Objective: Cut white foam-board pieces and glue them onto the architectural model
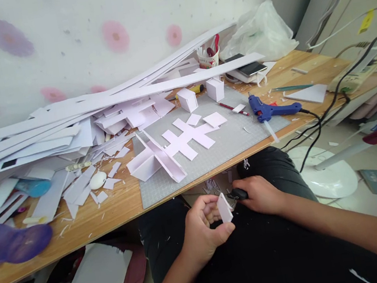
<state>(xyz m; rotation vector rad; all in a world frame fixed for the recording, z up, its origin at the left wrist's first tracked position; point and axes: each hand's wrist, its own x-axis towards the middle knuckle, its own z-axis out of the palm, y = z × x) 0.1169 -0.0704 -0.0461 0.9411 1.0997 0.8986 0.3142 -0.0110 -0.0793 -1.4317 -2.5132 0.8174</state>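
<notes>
My left hand (204, 222) pinches a small white board piece (224, 208) between thumb and fingers, above my lap. Close to its right side, my right hand (260, 193) is closed around a black-handled tool (239, 194). The tool's working end is by the piece and partly hidden, so I cannot tell its exact kind. On the grey cutting mat (160, 190) before me lie a flat cross-shaped white cutout (188, 137) and a folded white board structure (164, 157). Two small white boxes, a left one (187, 100) and a right one (215, 89), stand at the mat's back.
A blue glue gun (272, 109) lies on the mat's right, its cord running to a power strip (358, 66). Long white board strips (121, 95) and scraps pile up at the left and back. A white lamp base (328, 172) stands right of my legs.
</notes>
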